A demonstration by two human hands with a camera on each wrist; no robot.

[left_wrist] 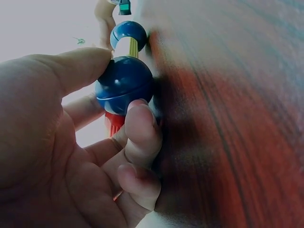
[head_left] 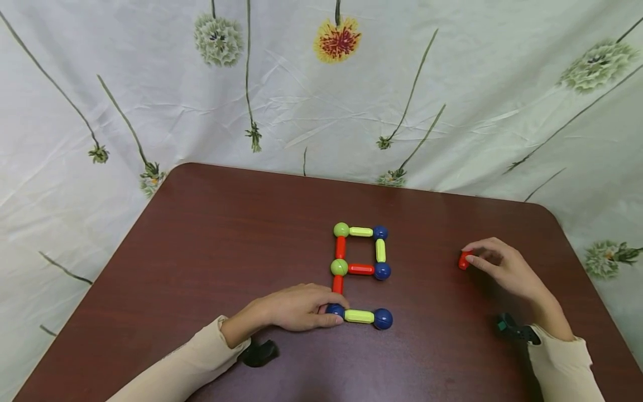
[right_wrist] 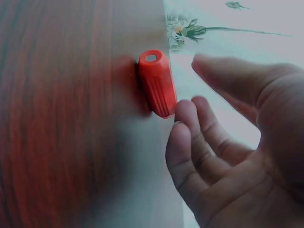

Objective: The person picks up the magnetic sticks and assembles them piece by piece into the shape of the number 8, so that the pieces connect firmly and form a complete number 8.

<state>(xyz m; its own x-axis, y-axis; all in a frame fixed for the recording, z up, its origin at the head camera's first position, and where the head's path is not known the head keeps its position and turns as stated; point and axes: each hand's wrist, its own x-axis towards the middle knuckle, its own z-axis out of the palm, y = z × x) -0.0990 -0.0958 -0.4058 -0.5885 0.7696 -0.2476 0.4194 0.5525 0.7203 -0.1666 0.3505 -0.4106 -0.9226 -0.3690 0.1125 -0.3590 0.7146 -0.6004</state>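
My left hand pinches a blue magnetic ball at the near left corner of a ball-and-stick figure. A red stick runs from that ball to a green ball; a yellow stick links it to another blue ball. Beyond lies a square of red and yellow sticks with green and blue balls. Over on the right, my right hand is at a loose red magnetic stick lying on the table. Its thumb stands apart from the stick, while other fingertips are close beside it; contact is unclear.
The dark brown table ends at a back edge in front of a flower-patterned cloth. A black wrist device is on the left forearm and another strap on the right.
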